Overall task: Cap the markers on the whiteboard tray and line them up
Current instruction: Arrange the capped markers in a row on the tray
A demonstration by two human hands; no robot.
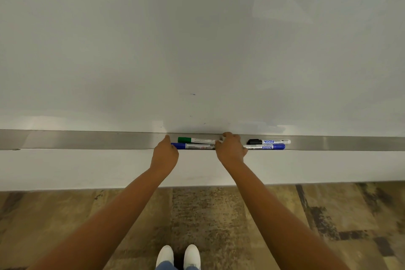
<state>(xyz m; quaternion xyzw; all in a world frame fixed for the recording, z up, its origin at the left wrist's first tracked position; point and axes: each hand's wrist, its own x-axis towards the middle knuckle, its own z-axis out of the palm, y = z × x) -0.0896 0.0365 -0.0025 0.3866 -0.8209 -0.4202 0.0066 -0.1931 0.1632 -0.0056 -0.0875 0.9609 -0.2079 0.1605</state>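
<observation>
Several capped markers lie on the metal whiteboard tray (87, 140). A green-capped marker (196, 140) rests behind a blue-capped marker (192, 146). My left hand (164, 155) is at the blue cap end, fingers curled against it. My right hand (231, 149) covers the right ends of both markers, fingers curled on them. Further right lie a black-capped marker (268, 141) and a second blue marker (265, 146), one behind the other, untouched.
The whiteboard (197, 39) rises behind the tray. A white wall strip (65, 169) runs below it, then a patterned wood-look floor (306, 215). My white shoes (178, 255) show at the bottom edge.
</observation>
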